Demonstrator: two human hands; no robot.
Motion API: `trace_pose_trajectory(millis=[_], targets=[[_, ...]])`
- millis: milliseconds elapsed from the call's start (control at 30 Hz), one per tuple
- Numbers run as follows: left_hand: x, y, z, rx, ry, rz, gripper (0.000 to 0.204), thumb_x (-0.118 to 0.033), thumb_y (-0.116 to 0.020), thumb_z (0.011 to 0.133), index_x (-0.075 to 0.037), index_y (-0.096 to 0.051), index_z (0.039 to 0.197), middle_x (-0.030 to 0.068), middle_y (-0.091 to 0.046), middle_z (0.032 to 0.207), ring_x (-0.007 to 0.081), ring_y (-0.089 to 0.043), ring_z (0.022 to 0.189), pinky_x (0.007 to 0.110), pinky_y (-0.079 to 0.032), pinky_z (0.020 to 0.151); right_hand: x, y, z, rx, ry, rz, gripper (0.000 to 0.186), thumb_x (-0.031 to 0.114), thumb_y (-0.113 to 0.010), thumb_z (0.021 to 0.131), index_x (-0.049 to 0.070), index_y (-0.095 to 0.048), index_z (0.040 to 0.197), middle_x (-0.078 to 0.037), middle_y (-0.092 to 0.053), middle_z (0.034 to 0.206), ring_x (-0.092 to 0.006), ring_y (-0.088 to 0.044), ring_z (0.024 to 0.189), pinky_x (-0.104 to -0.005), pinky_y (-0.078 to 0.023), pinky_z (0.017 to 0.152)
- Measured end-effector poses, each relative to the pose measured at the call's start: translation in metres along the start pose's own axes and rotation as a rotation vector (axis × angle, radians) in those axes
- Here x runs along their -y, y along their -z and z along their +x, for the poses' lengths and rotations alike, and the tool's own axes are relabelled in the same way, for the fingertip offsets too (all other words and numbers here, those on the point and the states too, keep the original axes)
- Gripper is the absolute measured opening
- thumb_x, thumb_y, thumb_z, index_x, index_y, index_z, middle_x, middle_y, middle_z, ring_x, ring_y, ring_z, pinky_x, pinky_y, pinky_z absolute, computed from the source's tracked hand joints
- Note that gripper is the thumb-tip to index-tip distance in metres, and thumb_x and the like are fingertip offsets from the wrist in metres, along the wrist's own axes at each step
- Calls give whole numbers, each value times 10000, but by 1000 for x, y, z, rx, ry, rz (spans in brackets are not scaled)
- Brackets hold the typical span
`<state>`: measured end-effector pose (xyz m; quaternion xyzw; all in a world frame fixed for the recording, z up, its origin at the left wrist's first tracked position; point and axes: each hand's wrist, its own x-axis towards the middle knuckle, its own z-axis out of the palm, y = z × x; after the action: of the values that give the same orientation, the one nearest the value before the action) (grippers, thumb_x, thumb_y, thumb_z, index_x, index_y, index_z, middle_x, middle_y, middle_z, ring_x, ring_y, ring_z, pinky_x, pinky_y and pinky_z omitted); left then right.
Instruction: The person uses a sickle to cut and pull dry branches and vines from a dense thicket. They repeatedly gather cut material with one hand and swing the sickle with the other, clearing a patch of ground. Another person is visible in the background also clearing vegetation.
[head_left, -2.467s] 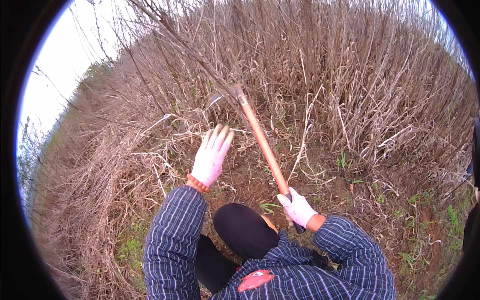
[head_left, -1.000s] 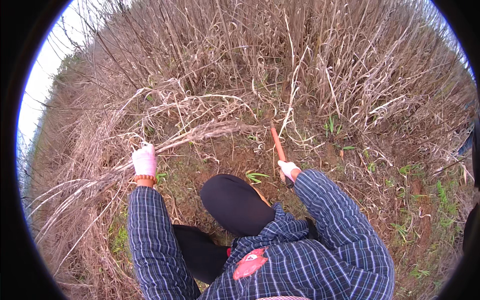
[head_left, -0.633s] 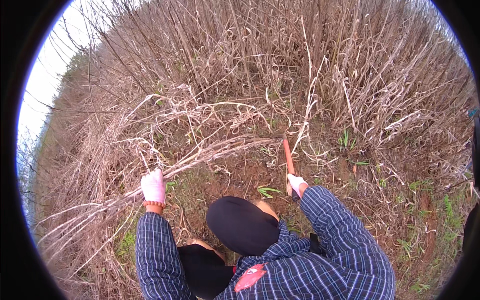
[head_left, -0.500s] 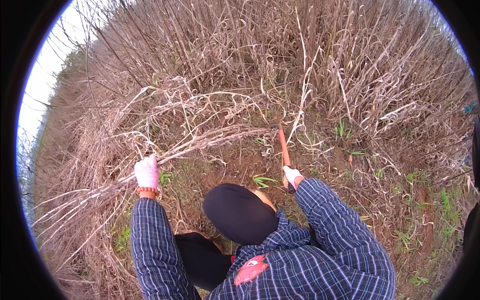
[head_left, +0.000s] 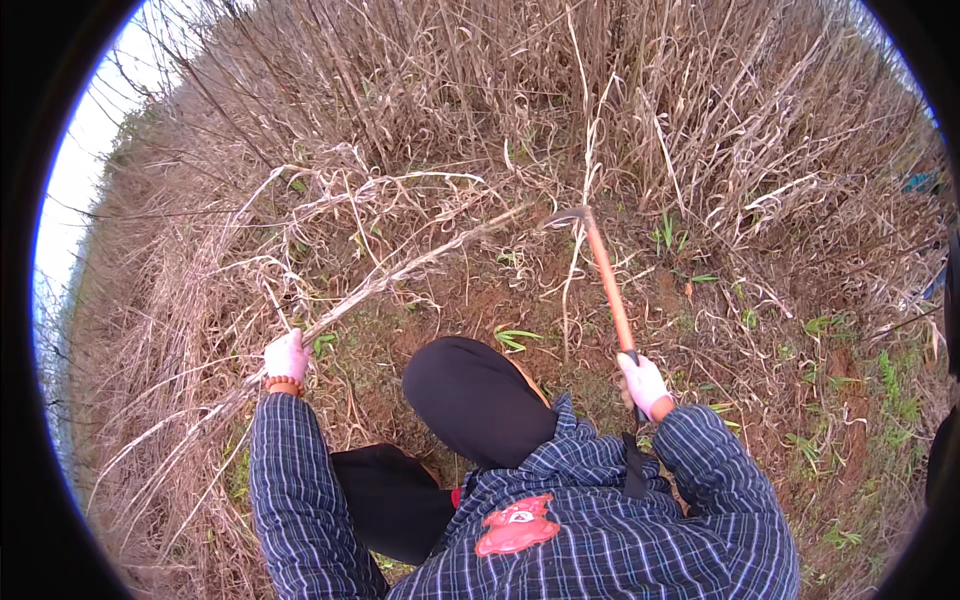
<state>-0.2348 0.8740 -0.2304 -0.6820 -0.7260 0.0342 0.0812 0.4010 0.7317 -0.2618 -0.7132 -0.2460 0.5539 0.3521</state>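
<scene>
My left hand [head_left: 287, 356], in a pale pink glove, is closed round a bundle of long dry stalks [head_left: 395, 275]. The stalks slant up to the right from my fist, and their other part spreads down to the left. In a similar glove, my right hand [head_left: 645, 384] grips the black lower end of a sickle [head_left: 609, 283] with an orange handle. Its curved dark blade points left, a little beyond the upper right ends of the bundle and apart from them. A thin pale stalk stands behind the blade.
Tall dry grass [head_left: 480, 80] rises ahead in a dense band. More dry stems [head_left: 170, 300] lie heaped on the left. Bare brown soil with a green tuft [head_left: 517, 337] lies before my bent knee [head_left: 475, 400]. A dark shape [head_left: 945, 440] cuts in at the right edge.
The sickle has swung up and right, its blade now apart from the bundle's ends. My right hand has moved right and nearer me. My left hand has shifted slightly down with the stalks.
</scene>
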Motion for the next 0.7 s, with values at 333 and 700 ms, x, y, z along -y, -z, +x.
trace_pose_trajectory(millis=[333, 700], targets=[[-15, 8, -12, -20, 33, 51, 235, -300, -742, 807, -127, -613, 902, 109, -691, 832, 311, -685, 784, 426, -544, 710, 1, -170, 260, 227, -250, 44, 426, 437, -558, 918, 42, -611, 769, -72, -552, 565, -228, -555, 462, -407, -432, 449], [-1, -10, -16, -23, -115, 15, 238, -294, -753, 768, -134, -641, 905, 104, -682, 775, 311, -680, 730, 424, -539, 663, -23, 39, -35, 45, -193, 7, 282, 363, -596, 971, 96, -511, 943, 6, -466, 596, -145, -449, 405, -310, -377, 365]])
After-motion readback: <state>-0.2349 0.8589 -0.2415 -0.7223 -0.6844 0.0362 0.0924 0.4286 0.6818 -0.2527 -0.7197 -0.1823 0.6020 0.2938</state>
